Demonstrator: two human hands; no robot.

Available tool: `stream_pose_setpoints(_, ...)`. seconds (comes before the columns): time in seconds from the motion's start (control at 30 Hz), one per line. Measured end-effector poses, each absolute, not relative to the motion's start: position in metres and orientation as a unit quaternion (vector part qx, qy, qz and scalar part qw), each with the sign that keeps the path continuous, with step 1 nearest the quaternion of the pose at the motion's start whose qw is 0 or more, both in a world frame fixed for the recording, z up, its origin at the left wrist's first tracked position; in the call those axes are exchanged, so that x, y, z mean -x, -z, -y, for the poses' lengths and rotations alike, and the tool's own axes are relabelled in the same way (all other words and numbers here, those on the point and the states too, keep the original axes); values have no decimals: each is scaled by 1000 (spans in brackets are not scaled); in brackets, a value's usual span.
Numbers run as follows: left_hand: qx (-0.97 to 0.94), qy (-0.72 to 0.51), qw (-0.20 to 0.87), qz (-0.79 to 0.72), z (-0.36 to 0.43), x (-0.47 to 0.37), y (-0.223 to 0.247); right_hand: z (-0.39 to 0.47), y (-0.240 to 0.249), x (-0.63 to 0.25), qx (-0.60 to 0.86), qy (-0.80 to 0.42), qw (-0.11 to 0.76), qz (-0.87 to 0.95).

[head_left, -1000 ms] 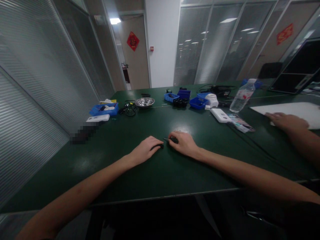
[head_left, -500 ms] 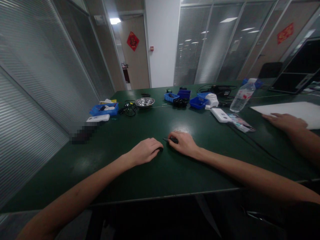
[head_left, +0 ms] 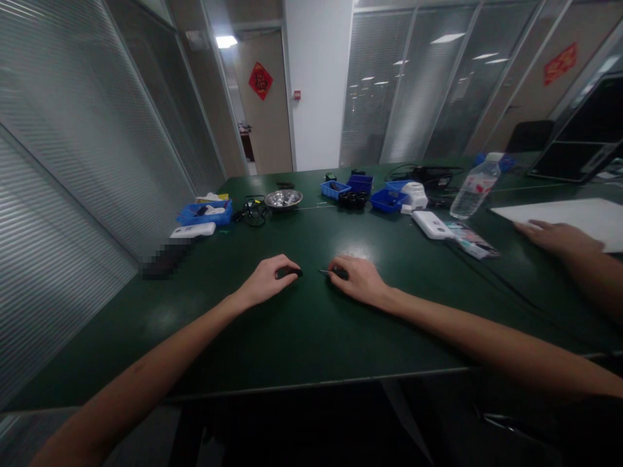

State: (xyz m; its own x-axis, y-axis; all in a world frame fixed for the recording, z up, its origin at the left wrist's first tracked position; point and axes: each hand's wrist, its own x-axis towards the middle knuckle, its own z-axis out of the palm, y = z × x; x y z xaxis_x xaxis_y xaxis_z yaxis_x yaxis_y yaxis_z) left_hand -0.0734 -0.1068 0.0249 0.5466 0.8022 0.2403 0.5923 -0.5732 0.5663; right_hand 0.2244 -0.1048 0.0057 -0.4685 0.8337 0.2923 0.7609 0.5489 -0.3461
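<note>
My left hand pinches a small dark piece at nine o'clock from the thin-tipped tool clamped in my right hand, whose tip aims that way, so a slack right grip could let it skid and jab me.

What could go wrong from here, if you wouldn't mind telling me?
1. The tool in the right hand has its thin metal tip toward the left hand, so a slip might prick a finger or scratch the dark object held there.
2. The bottle stands close to the white device; a stray arm could perhaps knock it over.
</note>
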Motion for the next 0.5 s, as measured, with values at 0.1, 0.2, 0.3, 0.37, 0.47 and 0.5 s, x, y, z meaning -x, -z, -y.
stream_pose_setpoints(0.1,-856,-237,228,-399,114,68,-30,104,-5,-224,468,-84,216,853)
stream_pose_setpoints(0.2,-862,-228,211,-400,116,67,-28,105,-4,-224,465,-84,219,853)
stream_pose_setpoints(0.3,-868,-204,178,-416,114,71,-21,105,-5,-224,468,-86,217,852)
stream_pose_setpoints(0.37,-870,-192,167,-423,112,74,-16,105,-6,-224,468,-87,216,853)
stream_pose_setpoints(0.47,-877,-190,148,-416,111,73,-10,105,-6,-224,466,-88,216,853)
stream_pose_setpoints(0.5,-880,-192,137,-412,111,72,-9,105,-7,-224,466,-88,217,853)
